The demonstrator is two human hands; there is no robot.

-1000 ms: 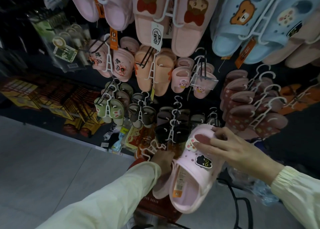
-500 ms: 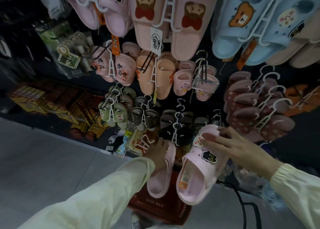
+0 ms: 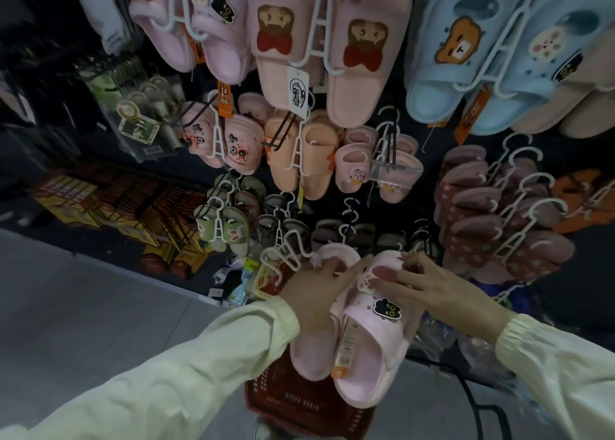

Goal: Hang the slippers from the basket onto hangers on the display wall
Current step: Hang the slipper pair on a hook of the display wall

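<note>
Field note: I see both hands holding the pink slippers side by side at 6 o'clock before the display wall. Left hand wraps one slipper, right hand clasps the charm-decorated one's toe. White hanger at the left hand's 10 o'clock, red basket beneath the pair.

wall black | floor grey tiles | light dim | yellow packets left

Pale pink slippers, red basket

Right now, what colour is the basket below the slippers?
Red. The basket shows best in the head view.
</note>
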